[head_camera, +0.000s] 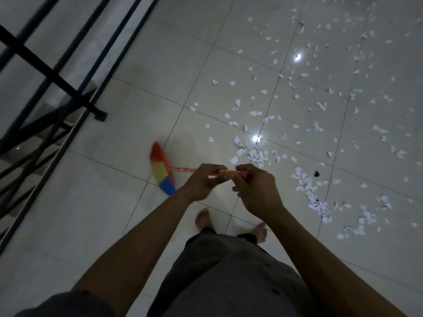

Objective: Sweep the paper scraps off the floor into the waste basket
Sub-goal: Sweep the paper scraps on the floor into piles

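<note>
A broom with a red, yellow and blue head [161,168] rests on the pale tiled floor to the left of my hands. Its orange handle [185,169] runs right into my grip. My left hand [202,180] is closed around the handle, and my right hand [256,187] grips its end just beside it. White paper scraps [254,153] lie scattered over the floor ahead and to the right, with denser clusters [306,186] near my hands. No waste basket is in view.
A black metal railing [57,74] runs along the left, with a stairwell dropping behind it. My bare feet [203,219] stand on the tiles below my hands. A small dark speck [317,173] lies among the scraps. Two light reflections shine on the floor.
</note>
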